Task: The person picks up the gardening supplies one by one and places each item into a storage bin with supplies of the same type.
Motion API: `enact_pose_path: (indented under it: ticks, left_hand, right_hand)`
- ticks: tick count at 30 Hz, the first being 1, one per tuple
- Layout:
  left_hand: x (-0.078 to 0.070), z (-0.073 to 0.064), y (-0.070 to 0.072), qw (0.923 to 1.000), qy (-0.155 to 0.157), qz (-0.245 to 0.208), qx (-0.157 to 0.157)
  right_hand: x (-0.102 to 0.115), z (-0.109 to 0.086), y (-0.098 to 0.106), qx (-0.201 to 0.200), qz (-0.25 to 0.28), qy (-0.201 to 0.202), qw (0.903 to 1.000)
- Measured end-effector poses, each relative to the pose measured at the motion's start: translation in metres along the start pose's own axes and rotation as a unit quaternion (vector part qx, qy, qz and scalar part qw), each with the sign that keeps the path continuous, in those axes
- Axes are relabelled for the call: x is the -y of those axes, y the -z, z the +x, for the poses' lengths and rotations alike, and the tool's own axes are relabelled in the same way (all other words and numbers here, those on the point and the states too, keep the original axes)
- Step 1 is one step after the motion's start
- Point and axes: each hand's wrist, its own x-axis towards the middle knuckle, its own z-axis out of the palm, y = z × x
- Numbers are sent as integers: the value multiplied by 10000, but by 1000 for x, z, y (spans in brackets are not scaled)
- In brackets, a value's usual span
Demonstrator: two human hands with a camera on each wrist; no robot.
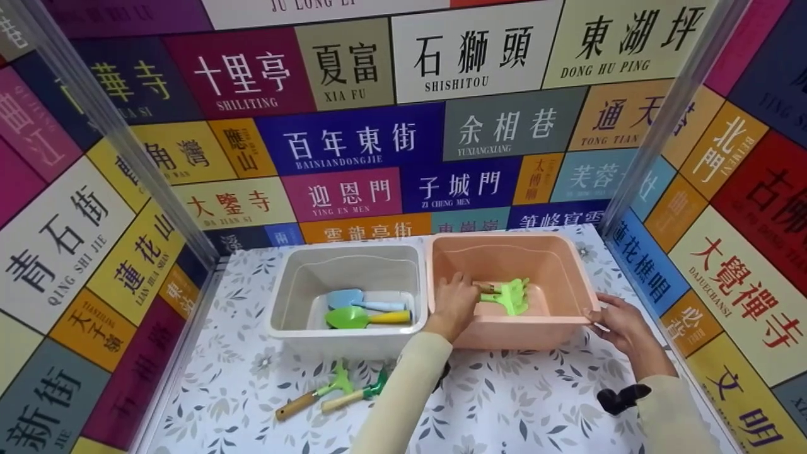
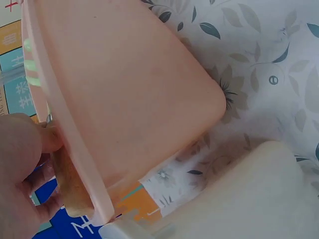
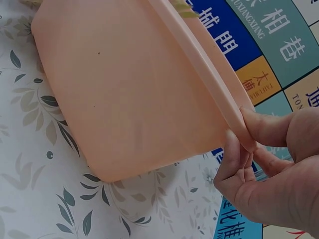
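My left hand (image 1: 455, 306) reaches over the front rim into the peach bin (image 1: 523, 334). In the left wrist view its thumb and fingers hold the wooden handle (image 2: 72, 186) of a hand rake just behind the rim. The rake's bright green head (image 1: 515, 297) points right, low inside the bin. On the bin's front right corner, my right hand (image 1: 621, 325) pinches the rim (image 3: 237, 119) between thumb and fingers.
A white bin (image 1: 347, 340) stands against the peach bin's left side, holding a light blue trowel (image 1: 347, 298) and a green trowel (image 1: 347, 317) with a yellow handle. Before it lie a light green fork (image 1: 340, 378) and a dark green-headed tool (image 1: 353, 398), both wooden-handled. Printed walls surround the table.
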Motion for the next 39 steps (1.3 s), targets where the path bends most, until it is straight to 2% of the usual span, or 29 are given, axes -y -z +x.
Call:
enact_pose_path:
  ticks: [3, 6, 10, 14, 17, 20, 23, 27, 34, 36, 39]
  left_hand:
    - [1, -2, -4, 9999, -12, -134, -67]
    - [2, -4, -5, 9981, 208, -569, -96]
    - [5, -4, -5, 9858, 534, -1585, -138]
    - [10, -4, -5, 9721, 523, -2279, -169]
    - [12, -4, -5, 9672, 451, -2497, -117]
    - [12, -5, -5, 9674, 426, -2497, -23]
    - [13, -6, -5, 9644, 478, -2601, 37]
    - [12, -7, -4, 9515, 508, -3033, 22]
    - [12, -14, -2, 9461, 394, -3215, -30]
    - [13, -18, -2, 9383, 312, -3443, -57]
    - [18, -24, -4, 9170, 209, -3984, 4]
  right_hand:
    - [1, 0, -1, 3, 95, 5, 10000]
    - [1, -1, -2, 32, 167, -4, 9999]
    - [2, -2, -3, 48, 209, -4, 9998]
    - [1, -2, -3, 68, 249, 11, 9997]
    - [2, -2, -3, 50, 263, -45, 9996]
    - [1, -1, -3, 46, 242, -94, 9997]
    - [1, -1, -3, 72, 219, -54, 9997]
    - [0, -2, -2, 106, 226, 77, 9997]
    - [-1, -2, 1, 76, 242, 69, 9997]
    - [-1, -2, 1, 101, 267, 51, 9996]
    - [0, -3, 2, 140, 305, 39, 9994]
